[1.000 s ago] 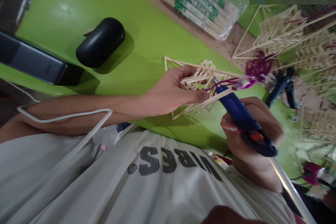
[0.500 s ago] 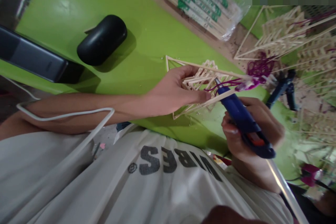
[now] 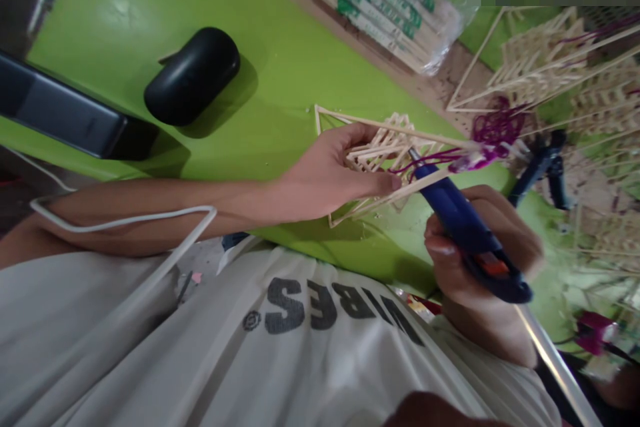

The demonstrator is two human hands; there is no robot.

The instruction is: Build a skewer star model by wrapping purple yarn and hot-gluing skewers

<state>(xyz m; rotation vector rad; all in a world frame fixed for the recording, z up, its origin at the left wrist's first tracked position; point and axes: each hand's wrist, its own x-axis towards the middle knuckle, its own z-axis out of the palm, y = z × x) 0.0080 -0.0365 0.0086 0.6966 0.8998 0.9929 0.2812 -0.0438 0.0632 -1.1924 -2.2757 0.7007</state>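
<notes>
My left hand is closed on a light wooden stick frame, thumb on its near side, above the green table. Purple thread is bunched at the frame's right end, with strands running back toward my thumb. My right hand grips a blue glue gun with a clear glue stick coming out of its rear. The metal nozzle of the gun is between the frame's long sticks, beside the purple strands. Whether the nozzle touches the wood I cannot tell.
A black rounded case and a dark box lie on the green table at left. Wrapped chopsticks are at the top. Several stick structures and dark blue pliers lie at right. A white cable crosses my left forearm.
My right hand and the rear of the glue gun have shifted very slightly right and down. My left hand and the frame look the same.
</notes>
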